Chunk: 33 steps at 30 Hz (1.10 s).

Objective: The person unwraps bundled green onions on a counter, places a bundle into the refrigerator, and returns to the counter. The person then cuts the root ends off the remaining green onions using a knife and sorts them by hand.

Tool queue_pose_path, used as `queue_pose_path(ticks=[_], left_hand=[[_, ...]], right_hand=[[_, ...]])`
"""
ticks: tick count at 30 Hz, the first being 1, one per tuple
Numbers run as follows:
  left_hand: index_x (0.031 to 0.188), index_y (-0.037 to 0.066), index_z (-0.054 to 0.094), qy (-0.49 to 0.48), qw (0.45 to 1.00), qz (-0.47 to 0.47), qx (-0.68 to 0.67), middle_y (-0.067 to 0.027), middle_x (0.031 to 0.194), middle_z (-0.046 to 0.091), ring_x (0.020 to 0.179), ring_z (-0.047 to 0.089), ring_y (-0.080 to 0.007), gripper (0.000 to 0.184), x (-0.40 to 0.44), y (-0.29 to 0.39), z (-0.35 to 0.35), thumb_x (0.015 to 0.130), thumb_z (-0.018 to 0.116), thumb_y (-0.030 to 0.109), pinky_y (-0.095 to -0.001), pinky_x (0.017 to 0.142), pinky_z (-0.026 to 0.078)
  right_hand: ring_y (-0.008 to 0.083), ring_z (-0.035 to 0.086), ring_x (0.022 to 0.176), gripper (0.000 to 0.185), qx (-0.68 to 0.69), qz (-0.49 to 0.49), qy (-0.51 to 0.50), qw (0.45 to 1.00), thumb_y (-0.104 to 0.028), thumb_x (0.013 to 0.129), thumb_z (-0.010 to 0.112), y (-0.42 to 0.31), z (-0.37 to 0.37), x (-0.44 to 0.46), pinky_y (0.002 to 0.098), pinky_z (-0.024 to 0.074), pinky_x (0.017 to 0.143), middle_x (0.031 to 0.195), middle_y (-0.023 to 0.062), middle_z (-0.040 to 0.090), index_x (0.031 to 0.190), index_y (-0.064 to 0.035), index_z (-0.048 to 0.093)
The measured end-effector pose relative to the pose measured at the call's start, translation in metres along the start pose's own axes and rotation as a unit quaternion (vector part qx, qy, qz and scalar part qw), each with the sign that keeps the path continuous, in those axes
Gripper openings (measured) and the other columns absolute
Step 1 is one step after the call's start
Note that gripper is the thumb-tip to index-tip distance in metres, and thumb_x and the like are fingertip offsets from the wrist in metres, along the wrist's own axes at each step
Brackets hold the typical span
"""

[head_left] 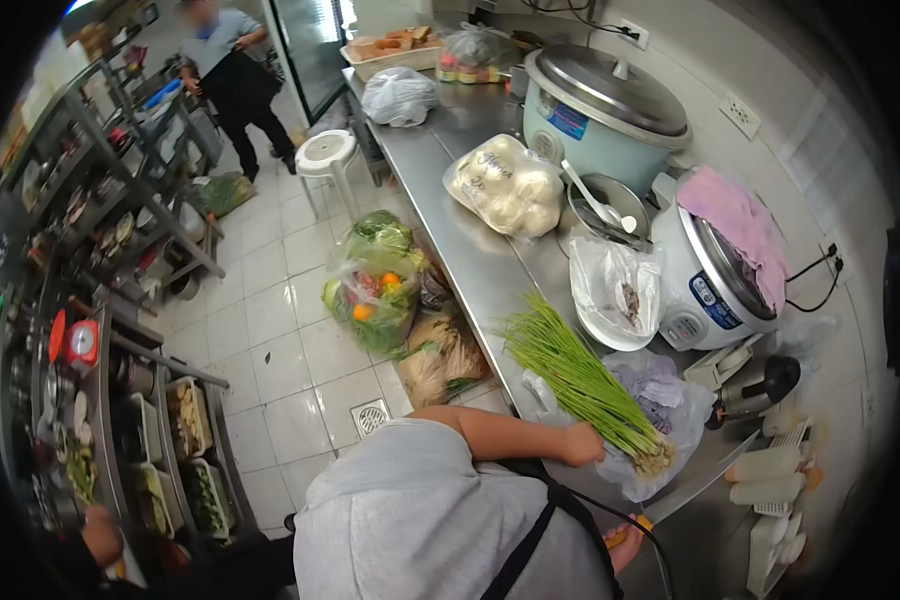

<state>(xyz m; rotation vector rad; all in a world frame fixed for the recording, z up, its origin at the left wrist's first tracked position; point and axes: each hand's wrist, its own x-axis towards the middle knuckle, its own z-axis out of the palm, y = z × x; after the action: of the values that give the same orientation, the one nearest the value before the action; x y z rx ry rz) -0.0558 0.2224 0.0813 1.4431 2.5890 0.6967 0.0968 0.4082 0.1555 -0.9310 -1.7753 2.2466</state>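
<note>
A large bunch of spring onions (580, 375) with pale roots lies on a spread plastic bag (685, 455) on the steel counter. My left hand (580, 445) is closed in a fist against the near side of the bunch; what its fingers hold is hidden. Below it, my right hand (625, 545) grips the orange handle of a large kitchen knife (700, 485). The blade points up and right, past the roots and apart from them. Beside the leaves sits a white tub (615, 290) lined with a plastic bag.
Two rice cookers (605, 110) (720, 270), a bag of white balls (510, 185) and a pot (610, 205) crowd the counter (450, 235). Bagged vegetables (375, 285) and a stool (327, 155) stand on the floor. Another person's hand (100, 535) is lower left; someone (230, 80) stands behind.
</note>
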Motion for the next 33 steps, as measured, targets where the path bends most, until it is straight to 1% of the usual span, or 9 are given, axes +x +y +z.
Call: queue_pose_path(ticks=[2,5,8,11,14,17,20,26,33], left_hand=[[0.083,0.016,0.061,0.017,0.999,-0.015,-0.022,-0.0048,0.076,0.059,0.077,0.056,-0.0223,0.022,-0.009,0.004,-0.004,0.066,0.048,0.015,-0.0364,0.066,0.041],[0.085,0.018,0.061,-0.017,0.996,-0.049,-0.071,-0.0029,0.084,0.060,0.079,0.056,-0.0203,0.024,-0.019,0.008,-0.004,0.065,0.048,0.014,-0.0369,0.068,0.041],[0.087,0.017,0.061,-0.051,0.992,-0.075,-0.083,-0.0026,0.084,0.060,0.079,0.056,-0.0190,0.025,-0.034,0.021,-0.017,0.066,0.047,0.013,-0.0362,0.069,0.041],[0.086,0.017,0.061,-0.056,0.990,-0.082,-0.097,-0.0028,0.083,0.060,0.078,0.056,-0.0198,0.024,-0.049,0.031,-0.022,0.066,0.048,0.014,-0.0360,0.069,0.041],[0.086,0.017,0.061,-0.016,0.993,-0.077,-0.089,-0.0027,0.081,0.060,0.076,0.056,-0.0207,0.024,-0.059,0.039,-0.017,0.066,0.047,0.014,-0.0360,0.067,0.042],[0.087,0.018,0.060,-0.019,0.993,-0.079,-0.080,-0.0025,0.081,0.060,0.075,0.057,-0.0215,0.024,-0.059,0.037,-0.013,0.067,0.047,0.014,-0.0362,0.066,0.043],[0.086,0.021,0.061,-0.026,0.991,-0.081,-0.100,-0.0023,0.078,0.060,0.075,0.057,-0.0206,0.024,-0.057,0.035,-0.012,0.066,0.048,0.017,-0.0371,0.065,0.043],[0.089,0.019,0.061,-0.048,0.991,-0.066,-0.106,-0.0036,0.080,0.061,0.075,0.057,-0.0217,0.027,-0.057,0.031,-0.011,0.066,0.048,0.017,-0.0362,0.066,0.042],[0.094,0.015,0.058,-0.045,0.991,-0.054,-0.117,-0.0066,0.085,0.058,0.080,0.055,-0.0236,0.028,-0.061,0.033,-0.019,0.067,0.048,0.016,-0.0362,0.069,0.042]], right_hand=[[0.0076,0.039,0.051,0.019,-0.001,-0.028,-0.034,0.999,-0.022,0.084,0.042,-0.003,-0.006,0.018,0.0206,0.0340,0.044,0.065,-0.0009,0.039,0.097,-0.0074,0.047],[0.0064,0.039,0.046,0.020,0.009,-0.076,-0.057,0.995,-0.015,0.081,0.045,-0.014,0.001,0.030,0.0189,0.0350,0.042,0.073,0.0015,0.048,0.097,-0.0022,0.047],[0.0069,0.042,0.047,0.023,-0.002,-0.068,-0.058,0.996,-0.012,0.079,0.046,-0.010,-0.005,0.052,0.0177,0.0371,0.044,0.081,0.0037,0.051,0.100,-0.0029,0.046],[0.0075,0.045,0.049,0.027,0.001,-0.103,-0.118,0.988,-0.010,0.077,0.045,-0.008,-0.002,0.054,0.0176,0.0392,0.046,0.090,0.0048,0.052,0.104,-0.0039,0.044],[0.0079,0.048,0.051,0.031,-0.023,-0.088,-0.136,0.987,-0.008,0.076,0.044,-0.006,-0.003,0.055,0.0186,0.0406,0.047,0.096,0.0044,0.051,0.107,-0.0041,0.042],[0.0092,0.050,0.055,0.029,-0.033,-0.084,-0.138,0.986,-0.011,0.084,0.041,0.003,-0.011,0.057,0.0199,0.0394,0.048,0.099,0.0036,0.053,0.112,-0.0069,0.035],[0.0098,0.051,0.061,0.030,-0.011,-0.066,-0.078,0.995,-0.008,0.077,0.042,0.001,-0.004,0.040,0.0198,0.0415,0.054,0.094,0.0025,0.050,0.107,-0.0050,0.041],[0.0128,0.052,0.075,0.025,0.016,-0.041,-0.064,0.997,-0.009,0.081,0.042,0.020,-0.012,0.033,0.0230,0.0405,0.065,0.092,0.0026,0.048,0.106,-0.0058,0.040],[0.0149,0.052,0.083,0.018,0.006,-0.071,-0.055,0.996,-0.010,0.084,0.042,0.025,-0.005,0.020,0.0254,0.0377,0.076,0.089,0.0061,0.050,0.100,-0.0026,0.042]])
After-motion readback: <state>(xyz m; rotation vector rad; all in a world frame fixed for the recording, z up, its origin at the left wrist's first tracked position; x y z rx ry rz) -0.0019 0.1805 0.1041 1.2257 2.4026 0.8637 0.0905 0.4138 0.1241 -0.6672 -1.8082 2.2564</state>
